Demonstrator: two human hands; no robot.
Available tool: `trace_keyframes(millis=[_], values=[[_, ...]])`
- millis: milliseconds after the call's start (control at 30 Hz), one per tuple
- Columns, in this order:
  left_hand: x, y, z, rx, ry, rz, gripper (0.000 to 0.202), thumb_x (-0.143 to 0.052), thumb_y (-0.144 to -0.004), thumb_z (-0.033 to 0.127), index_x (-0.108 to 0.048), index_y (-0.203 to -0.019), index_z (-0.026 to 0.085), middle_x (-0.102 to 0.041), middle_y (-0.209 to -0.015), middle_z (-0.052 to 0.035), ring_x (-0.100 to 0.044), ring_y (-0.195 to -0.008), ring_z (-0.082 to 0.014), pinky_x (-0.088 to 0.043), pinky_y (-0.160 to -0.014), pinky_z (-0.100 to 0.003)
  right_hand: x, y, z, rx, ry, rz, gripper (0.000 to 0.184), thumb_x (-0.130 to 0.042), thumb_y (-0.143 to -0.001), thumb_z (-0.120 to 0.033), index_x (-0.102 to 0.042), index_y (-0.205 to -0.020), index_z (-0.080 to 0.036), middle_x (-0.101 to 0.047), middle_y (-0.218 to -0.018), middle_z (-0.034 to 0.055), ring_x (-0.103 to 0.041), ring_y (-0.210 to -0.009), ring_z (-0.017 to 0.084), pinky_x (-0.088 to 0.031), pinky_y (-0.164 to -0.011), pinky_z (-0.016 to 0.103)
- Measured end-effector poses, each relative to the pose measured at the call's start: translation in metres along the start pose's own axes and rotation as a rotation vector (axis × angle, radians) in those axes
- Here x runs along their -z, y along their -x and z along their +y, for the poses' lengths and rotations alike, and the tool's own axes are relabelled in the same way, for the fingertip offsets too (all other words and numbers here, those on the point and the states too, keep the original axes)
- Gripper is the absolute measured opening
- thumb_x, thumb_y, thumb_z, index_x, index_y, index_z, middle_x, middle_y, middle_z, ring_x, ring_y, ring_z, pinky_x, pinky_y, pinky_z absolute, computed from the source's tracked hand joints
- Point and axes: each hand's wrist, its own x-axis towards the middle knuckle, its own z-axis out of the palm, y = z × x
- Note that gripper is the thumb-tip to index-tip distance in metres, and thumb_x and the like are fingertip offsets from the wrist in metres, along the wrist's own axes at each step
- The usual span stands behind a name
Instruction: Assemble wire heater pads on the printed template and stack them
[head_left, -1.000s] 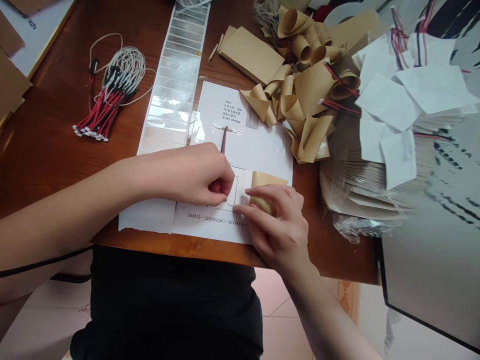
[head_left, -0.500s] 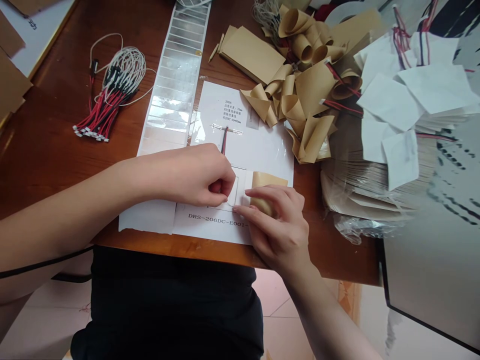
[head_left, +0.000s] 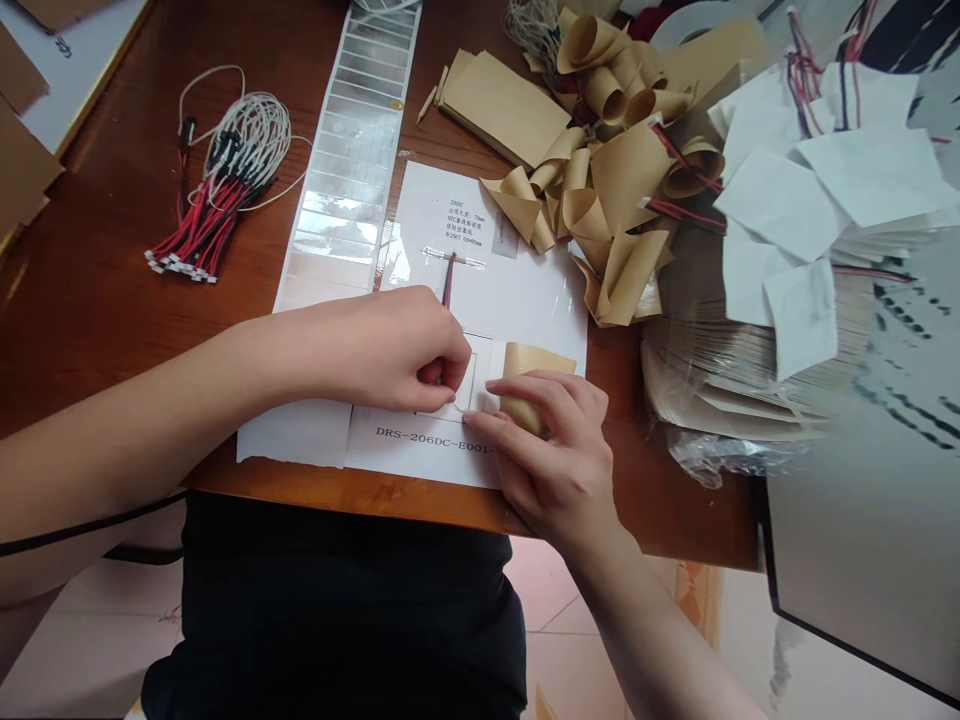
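Your left hand (head_left: 397, 345) pinches the edge of the outlined white patch (head_left: 480, 375) on the printed sheet (head_left: 487, 300); your right hand (head_left: 547, 450) lies spread across the curled tan backing paper (head_left: 529, 358) beside it, on the table (head_left: 112, 250).

**Left hand (head_left: 397, 345) and right hand (head_left: 547, 440) on white printed sheet (head_left: 420, 445)**

Left fingertips (head_left: 450, 375) at clear rounded-corner film patch (head_left: 466, 385); right hand rests on curled tan backing paper (head_left: 536, 360) beside it; red-and-black wire (head_left: 448, 280) just above, on brown wooden table (head_left: 97, 250)
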Motion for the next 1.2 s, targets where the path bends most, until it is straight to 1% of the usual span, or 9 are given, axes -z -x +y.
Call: trace_keyframes(millis=[200,333,467,633,933,1200], values=[[-0.0005,0.0002,-0.0002,-0.007,-0.011,0.011,0.012,-0.066,-0.082,0.018,-0.074,-0.073,0.021,-0.067,-0.066,0.0022,-0.057,-0.062,-0.0115,-0.039,-0.062,-0.025,-0.0016,-0.0002,0.0001,0.015,0.002,0.018,0.027,-0.064,-0.093,-0.004,-0.073,-0.102,-0.028,-0.072,-0.112,0.0068,-0.063,-0.105,0.025,-0.043,-0.088,0.044],[-0.0004,0.0001,0.0006,0.001,-0.017,0.003,0.013,-0.065,-0.083,0.017,-0.073,-0.073,0.02,-0.067,-0.067,0.0018,-0.057,-0.061,-0.0113,-0.039,-0.062,-0.025,-0.002,0.0002,-0.0001,0.008,0.009,0.01,0.028,-0.062,-0.094,-0.005,-0.073,-0.104,-0.029,-0.072,-0.113,0.0058,-0.064,-0.105,0.024,-0.043,-0.089,0.044],[-0.0011,-0.0001,0.0003,-0.012,-0.023,0.013,0.013,-0.065,-0.083,0.017,-0.073,-0.073,0.02,-0.067,-0.067,0.0015,-0.057,-0.062,-0.0117,-0.039,-0.062,-0.025,-0.0018,0.0008,-0.0005,0.011,0.003,0.001,0.028,-0.062,-0.094,-0.005,-0.073,-0.104,-0.028,-0.072,-0.114,0.0069,-0.063,-0.105,0.025,-0.044,-0.089,0.045],[-0.0019,-0.0002,0.0001,-0.01,-0.021,0.023,0.013,-0.065,-0.083,0.018,-0.072,-0.073,0.02,-0.067,-0.066,0.0023,-0.056,-0.061,-0.0112,-0.038,-0.062,-0.025,-0.001,0.0016,0.0001,0.0,0.006,-0.027,0.033,-0.058,-0.095,-0.003,-0.072,-0.107,-0.03,-0.072,-0.116,0.0052,-0.064,-0.107,0.024,-0.043,-0.091,0.045],[-0.0026,-0.0018,-0.0006,0.011,-0.022,0.028,0.012,-0.065,-0.085,0.019,-0.073,-0.075,0.021,-0.068,-0.068,0.0018,-0.057,-0.063,-0.0125,-0.038,-0.064,-0.026,-0.0004,-0.0004,-0.0009,0.013,0.011,-0.03,0.031,-0.058,-0.095,-0.003,-0.07,-0.107,-0.028,-0.071,-0.114,0.0068,-0.063,-0.105,0.025,-0.042,-0.089,0.044],[-0.0009,-0.0022,-0.0003,0.041,-0.053,0.015,0.013,-0.066,-0.09,0.025,-0.075,-0.08,0.021,-0.072,-0.075,0.0,-0.059,-0.068,-0.0141,-0.038,-0.066,-0.027,-0.0003,-0.001,-0.0014,0.01,0.019,-0.038,0.033,-0.058,-0.094,-0.002,-0.07,-0.109,-0.029,-0.071,-0.117,0.0059,-0.063,-0.105,0.024,-0.042,-0.089,0.043]])
